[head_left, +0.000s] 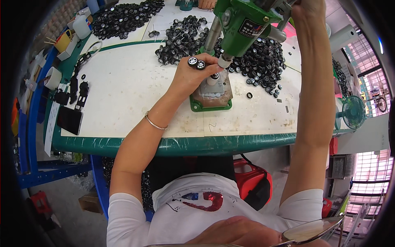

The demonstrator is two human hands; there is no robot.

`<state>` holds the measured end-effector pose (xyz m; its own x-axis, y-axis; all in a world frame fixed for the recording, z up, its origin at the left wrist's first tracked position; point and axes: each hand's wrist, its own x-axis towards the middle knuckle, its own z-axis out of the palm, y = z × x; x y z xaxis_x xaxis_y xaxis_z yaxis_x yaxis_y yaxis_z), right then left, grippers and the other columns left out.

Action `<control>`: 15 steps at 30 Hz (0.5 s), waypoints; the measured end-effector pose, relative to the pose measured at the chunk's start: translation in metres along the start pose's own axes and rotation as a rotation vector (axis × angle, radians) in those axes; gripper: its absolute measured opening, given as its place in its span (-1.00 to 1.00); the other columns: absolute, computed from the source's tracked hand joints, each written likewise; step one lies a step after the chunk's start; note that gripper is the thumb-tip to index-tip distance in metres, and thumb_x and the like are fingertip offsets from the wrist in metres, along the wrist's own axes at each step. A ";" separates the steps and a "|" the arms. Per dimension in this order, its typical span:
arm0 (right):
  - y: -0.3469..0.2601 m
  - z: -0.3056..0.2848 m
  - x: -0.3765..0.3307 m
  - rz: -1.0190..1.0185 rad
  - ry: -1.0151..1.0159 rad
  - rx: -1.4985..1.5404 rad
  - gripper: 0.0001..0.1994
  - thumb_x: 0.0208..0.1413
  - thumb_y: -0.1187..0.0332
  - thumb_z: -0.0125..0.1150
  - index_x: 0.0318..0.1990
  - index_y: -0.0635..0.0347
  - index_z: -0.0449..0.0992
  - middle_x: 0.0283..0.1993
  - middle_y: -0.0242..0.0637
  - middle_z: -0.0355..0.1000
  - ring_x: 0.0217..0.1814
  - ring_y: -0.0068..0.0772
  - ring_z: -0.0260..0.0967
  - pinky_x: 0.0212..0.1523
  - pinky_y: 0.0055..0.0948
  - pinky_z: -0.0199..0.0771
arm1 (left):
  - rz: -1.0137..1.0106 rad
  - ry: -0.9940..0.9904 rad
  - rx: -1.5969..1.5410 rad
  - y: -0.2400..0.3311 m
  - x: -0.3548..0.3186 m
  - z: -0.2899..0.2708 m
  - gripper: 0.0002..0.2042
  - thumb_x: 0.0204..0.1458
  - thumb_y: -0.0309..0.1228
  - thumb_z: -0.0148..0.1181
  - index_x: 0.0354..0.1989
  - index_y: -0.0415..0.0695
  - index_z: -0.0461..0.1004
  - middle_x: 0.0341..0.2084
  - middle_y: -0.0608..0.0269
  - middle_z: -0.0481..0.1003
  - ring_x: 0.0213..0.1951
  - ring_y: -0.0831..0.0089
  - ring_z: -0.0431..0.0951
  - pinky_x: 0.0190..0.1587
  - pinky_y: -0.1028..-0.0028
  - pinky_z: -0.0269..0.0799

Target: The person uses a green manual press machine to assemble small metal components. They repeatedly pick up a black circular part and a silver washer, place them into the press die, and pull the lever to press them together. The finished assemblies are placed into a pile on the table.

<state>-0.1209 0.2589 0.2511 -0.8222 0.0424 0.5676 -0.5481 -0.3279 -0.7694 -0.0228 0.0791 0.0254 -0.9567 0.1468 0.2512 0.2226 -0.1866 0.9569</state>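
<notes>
My left hand [188,78] is closed at the green bench press [243,35], with two small black toy wheels [192,61] with silver hubs showing on top of its fingers. Its fingertips reach the white tip [224,61] of the press ram. Just below them, another wheel [214,76] sits on the white post [212,80] of the press base [226,99]. Raised at the upper right, my right hand [308,10] is wrapped round the press lever [288,12], most of which the hand hides.
Heaps of black wheels [259,61] lie behind and beside the press, with another pile [123,18] at the far left. A phone [70,120] and black straps [81,94] lie on the left of the white tabletop [135,107]. A small green fan [353,112] stands at right. Another person's hand [207,3] shows at the far edge.
</notes>
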 end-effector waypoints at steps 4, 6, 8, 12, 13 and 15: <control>-0.009 -0.058 0.023 0.083 -0.278 0.203 -0.74 0.15 0.20 0.15 -0.53 -0.04 0.28 -0.74 -0.67 0.00 -0.81 -0.79 -0.11 -0.84 -0.72 -0.21 | -0.001 -0.002 -0.011 -0.002 0.002 0.006 -0.86 -0.07 -0.47 0.33 -0.35 -0.25 0.60 -0.48 0.40 0.54 -0.43 0.69 0.45 -0.30 0.64 0.37; -0.013 -0.017 -0.026 -0.164 -0.186 0.131 -0.75 0.15 0.21 0.14 -0.53 -0.03 0.29 -0.74 -0.66 0.00 -0.81 -0.78 -0.09 -0.84 -0.71 -0.19 | -0.012 0.025 0.003 -0.005 -0.001 0.002 -0.86 -0.07 -0.46 0.33 -0.34 -0.24 0.60 -0.48 0.40 0.54 -0.45 0.70 0.44 -0.33 0.65 0.38; -0.026 -0.008 -0.057 -0.381 -0.174 0.062 -0.78 0.13 0.27 0.06 -0.54 0.04 0.30 -0.71 -0.56 0.04 -0.75 -0.70 -0.09 -0.74 -0.64 -0.12 | -0.028 0.011 0.017 -0.003 -0.002 0.002 -0.85 -0.07 -0.45 0.33 -0.34 -0.24 0.60 -0.48 0.39 0.55 -0.46 0.70 0.45 -0.35 0.65 0.38; -0.028 0.020 -0.086 -0.537 0.157 -0.087 -0.70 0.02 0.29 0.02 -0.66 0.05 0.09 -0.75 -0.50 -0.17 -0.73 -0.64 -0.37 -0.67 -0.52 -0.36 | -0.047 -0.009 0.010 -0.003 -0.003 0.002 -0.84 -0.05 -0.44 0.32 -0.31 -0.23 0.60 -0.47 0.38 0.55 -0.47 0.69 0.46 -0.36 0.64 0.39; -0.027 0.020 -0.088 -0.561 0.163 -0.084 -0.70 0.02 0.28 0.02 -0.66 0.05 0.10 -0.75 -0.50 -0.16 -0.73 -0.64 -0.36 -0.68 -0.53 -0.35 | -0.060 -0.010 -0.007 -0.003 -0.003 0.002 -0.83 -0.05 -0.44 0.32 -0.28 -0.23 0.60 -0.46 0.37 0.55 -0.46 0.69 0.46 -0.36 0.64 0.39; -0.024 0.019 -0.090 -0.593 0.181 -0.068 -0.71 0.00 0.27 0.02 -0.65 0.04 0.09 -0.76 -0.51 -0.17 -0.74 -0.65 -0.37 -0.69 -0.53 -0.37 | -0.084 -0.012 -0.040 -0.006 -0.003 0.001 -0.80 -0.05 -0.44 0.32 -0.23 -0.22 0.60 -0.45 0.37 0.56 -0.45 0.68 0.47 -0.35 0.64 0.40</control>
<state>-0.0304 0.2446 0.2238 -0.3847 0.3601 0.8499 -0.9230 -0.1390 -0.3589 -0.0212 0.0811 0.0197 -0.9694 0.1751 0.1719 0.1335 -0.2113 0.9683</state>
